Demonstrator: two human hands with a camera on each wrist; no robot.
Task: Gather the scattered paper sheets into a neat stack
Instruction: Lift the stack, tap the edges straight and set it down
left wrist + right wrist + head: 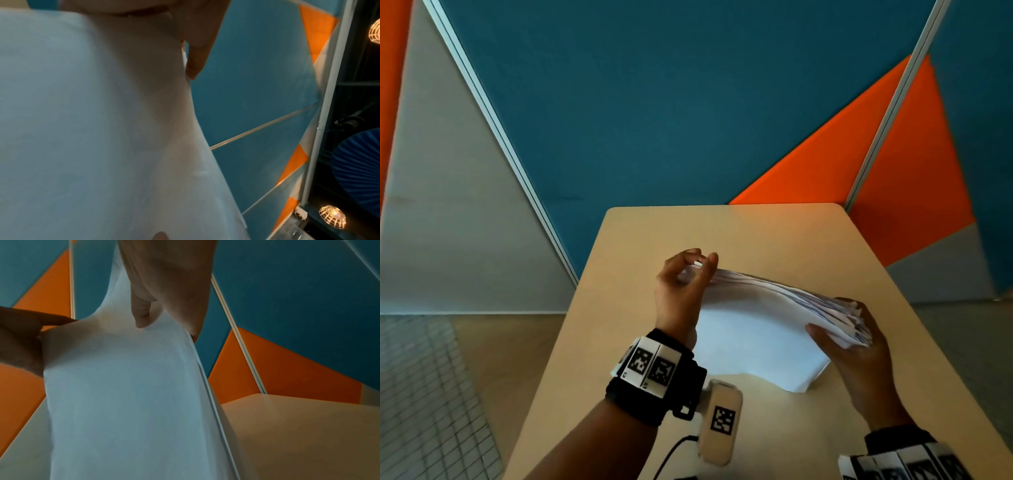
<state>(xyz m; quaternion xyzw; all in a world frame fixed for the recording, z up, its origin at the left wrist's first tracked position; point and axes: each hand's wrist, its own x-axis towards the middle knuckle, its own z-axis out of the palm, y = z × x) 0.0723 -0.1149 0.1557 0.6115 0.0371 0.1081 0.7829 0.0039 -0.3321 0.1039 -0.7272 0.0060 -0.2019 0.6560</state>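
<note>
A thick bundle of white paper sheets point(753, 329) stands on edge on the beige table point(774, 233), bowed in the middle, its lower edge on the tabletop. My left hand point(688, 274) pinches the bundle's upper left corner between thumb and fingers. My right hand point(856, 339) grips the right end, thumb across the front, fingers behind the fanned, uneven sheet edges. The left wrist view is filled by the paper sheets point(92, 129) with a fingertip point(195, 65) at their edge. In the right wrist view the paper sheets point(123, 394) curve upward under my right thumb point(141, 311).
The table is small, and its far edge meets a blue, orange and grey partition wall point(671, 102). A beige device with a black-and-white marker point(722, 421) hangs below my left wrist, near the table's front. Floor lies to the left of the table.
</note>
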